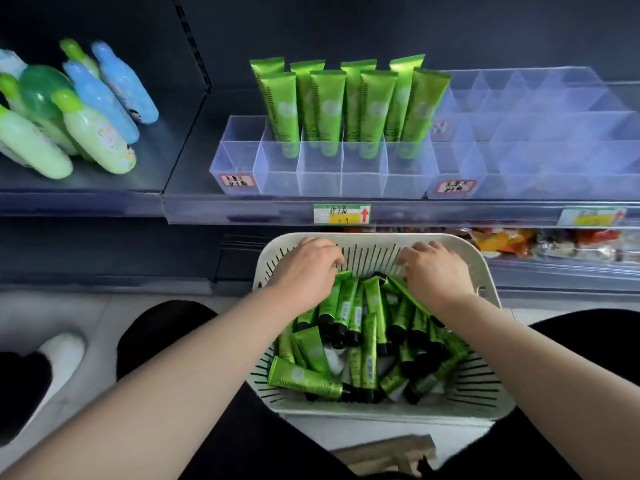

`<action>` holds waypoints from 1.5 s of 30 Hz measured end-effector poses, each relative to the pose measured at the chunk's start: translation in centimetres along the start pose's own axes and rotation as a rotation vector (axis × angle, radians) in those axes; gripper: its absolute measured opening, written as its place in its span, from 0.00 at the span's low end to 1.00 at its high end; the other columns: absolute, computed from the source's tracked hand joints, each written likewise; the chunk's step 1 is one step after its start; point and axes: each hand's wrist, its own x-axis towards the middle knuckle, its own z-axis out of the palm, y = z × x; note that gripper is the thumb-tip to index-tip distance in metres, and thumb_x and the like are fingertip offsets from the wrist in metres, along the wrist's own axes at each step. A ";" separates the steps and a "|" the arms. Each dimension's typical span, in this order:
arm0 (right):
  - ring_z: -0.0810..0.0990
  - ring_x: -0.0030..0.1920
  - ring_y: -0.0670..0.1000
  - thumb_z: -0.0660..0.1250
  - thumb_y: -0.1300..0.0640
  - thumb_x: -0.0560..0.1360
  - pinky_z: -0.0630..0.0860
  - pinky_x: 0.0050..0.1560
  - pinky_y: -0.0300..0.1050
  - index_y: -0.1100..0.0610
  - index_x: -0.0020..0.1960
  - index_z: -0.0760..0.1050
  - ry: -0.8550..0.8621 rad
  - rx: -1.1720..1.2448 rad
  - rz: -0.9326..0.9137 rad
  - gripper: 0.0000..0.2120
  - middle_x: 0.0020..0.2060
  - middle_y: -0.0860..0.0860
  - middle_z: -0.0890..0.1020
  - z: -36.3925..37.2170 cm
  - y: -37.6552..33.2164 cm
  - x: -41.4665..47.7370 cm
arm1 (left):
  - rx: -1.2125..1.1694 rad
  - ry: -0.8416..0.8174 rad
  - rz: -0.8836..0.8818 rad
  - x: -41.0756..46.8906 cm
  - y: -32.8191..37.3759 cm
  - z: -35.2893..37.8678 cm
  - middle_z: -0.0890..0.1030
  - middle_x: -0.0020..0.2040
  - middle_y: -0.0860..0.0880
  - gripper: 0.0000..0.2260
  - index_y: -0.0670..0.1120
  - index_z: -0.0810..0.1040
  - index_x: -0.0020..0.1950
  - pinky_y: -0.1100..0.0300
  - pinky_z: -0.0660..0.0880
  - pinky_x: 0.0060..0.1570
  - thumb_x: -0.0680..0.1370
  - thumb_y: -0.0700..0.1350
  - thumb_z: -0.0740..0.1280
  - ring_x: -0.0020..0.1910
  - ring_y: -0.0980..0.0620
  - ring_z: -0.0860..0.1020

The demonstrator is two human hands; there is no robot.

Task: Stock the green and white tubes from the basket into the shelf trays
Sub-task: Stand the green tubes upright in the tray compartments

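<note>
As I reach into the basket (381, 414), left hand (304, 268) and right hand (434, 273) curl fingers (330, 256) over the green tubes (348, 303); pinching any, I cannot tell.

"What does the person wear?"

"Black trousers (166, 327), plain and dark over both legs. The cloth looks matte, and no seams or pockets can be made out."

"And the arms?"

"The left forearm (207, 348) and the right forearm (502, 341) are bare down to the picture's lower edge. The left hand (304, 271) and the right hand (436, 271) are bare as well."

"Any footwear?"

"On the person's left there is a white rounded toe (62, 355). Whether it is a shoe or a slipper cannot be told. A black part lies just beside it, too blurred to name."
</note>
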 end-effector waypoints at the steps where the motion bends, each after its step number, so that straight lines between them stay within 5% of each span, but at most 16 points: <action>1: 0.72 0.60 0.54 0.61 0.63 0.73 0.72 0.55 0.49 0.49 0.61 0.75 -0.126 -0.012 0.022 0.19 0.58 0.50 0.77 0.7 0.4 -0.4 | 0.003 -0.033 -0.007 0.0 0.3 0.8 0.76 0.63 0.54 0.11 0.50 0.78 0.61 0.56 0.68 0.64 0.80 0.43 0.62 0.64 0.52 0.70; 5: 0.71 0.61 0.57 0.56 0.65 0.75 0.72 0.55 0.52 0.56 0.64 0.68 -0.334 -0.010 0.081 0.18 0.60 0.54 0.74 3.2 0.5 -1.3 | 0.016 -0.190 -0.048 0.2 1.1 3.5 0.75 0.65 0.52 0.13 0.50 0.77 0.64 0.54 0.68 0.65 0.80 0.44 0.63 0.65 0.52 0.71; 18: 0.78 0.49 0.58 0.57 0.65 0.75 0.71 0.42 0.48 0.59 0.57 0.65 -0.326 0.108 0.197 0.11 0.50 0.57 0.79 4.6 0.4 -1.0 | 0.055 -0.306 -0.060 0.9 1.1 5.9 0.75 0.63 0.51 0.12 0.50 0.77 0.63 0.52 0.71 0.65 0.80 0.45 0.65 0.63 0.51 0.72; 22: 0.70 0.38 0.56 0.57 0.56 0.78 0.65 0.38 0.47 0.58 0.52 0.61 -0.238 0.292 0.184 0.07 0.40 0.54 0.72 3.9 1.1 -2.1 | 0.087 -0.338 -0.091 1.5 1.5 7.3 0.78 0.60 0.49 0.12 0.50 0.78 0.62 0.51 0.75 0.58 0.79 0.42 0.64 0.60 0.48 0.76; 26: 0.70 0.34 0.55 0.56 0.51 0.80 0.61 0.29 0.47 0.57 0.47 0.62 -0.190 0.404 0.188 0.10 0.34 0.50 0.71 3.6 1.8 -2.6 | 0.149 -0.434 -0.073 1.6 2.8 9.1 0.77 0.51 0.46 0.15 0.51 0.78 0.59 0.50 0.79 0.44 0.76 0.36 0.63 0.46 0.45 0.79; 30: 0.69 0.36 0.54 0.57 0.54 0.80 0.61 0.32 0.47 0.57 0.46 0.63 -0.163 0.478 0.193 0.08 0.35 0.49 0.70 3.7 2.1 -3.2 | 0.297 -0.466 -0.121 1.8 4.9 10.2 0.74 0.43 0.47 0.08 0.48 0.78 0.56 0.54 0.73 0.39 0.78 0.46 0.65 0.43 0.45 0.76; 34: 0.70 0.35 0.54 0.58 0.55 0.79 0.60 0.29 0.46 0.57 0.45 0.62 -0.125 0.522 0.183 0.07 0.33 0.48 0.69 3.6 2.3 -3.8 | 0.357 -0.508 -0.238 2.6 6.7 11.3 0.74 0.38 0.49 0.17 0.46 0.75 0.56 0.57 0.68 0.32 0.78 0.59 0.65 0.39 0.47 0.73; 36: 0.70 0.33 0.54 0.57 0.57 0.79 0.61 0.28 0.46 0.57 0.47 0.61 -0.101 0.499 0.148 0.06 0.32 0.49 0.70 3.2 2.4 -4.1 | 0.335 -0.516 -0.308 2.9 7.2 11.7 0.78 0.43 0.48 0.18 0.46 0.71 0.60 0.59 0.67 0.29 0.77 0.57 0.67 0.39 0.47 0.74; 40: 0.71 0.35 0.56 0.59 0.54 0.79 0.67 0.32 0.47 0.55 0.48 0.60 -0.093 0.460 0.095 0.09 0.34 0.50 0.72 2.5 2.5 -4.2 | 0.239 -0.508 -0.451 3.3 6.7 11.7 0.77 0.39 0.50 0.04 0.45 0.78 0.49 0.61 0.66 0.24 0.76 0.40 0.65 0.37 0.49 0.76; 45: 0.76 0.43 0.58 0.61 0.52 0.79 0.66 0.37 0.46 0.55 0.46 0.62 -0.099 0.499 0.074 0.10 0.38 0.49 0.70 2.2 2.0 -4.1 | 0.102 -0.444 -0.550 2.2 5.1 9.8 0.77 0.38 0.50 0.03 0.47 0.79 0.43 0.60 0.69 0.29 0.74 0.46 0.70 0.34 0.51 0.75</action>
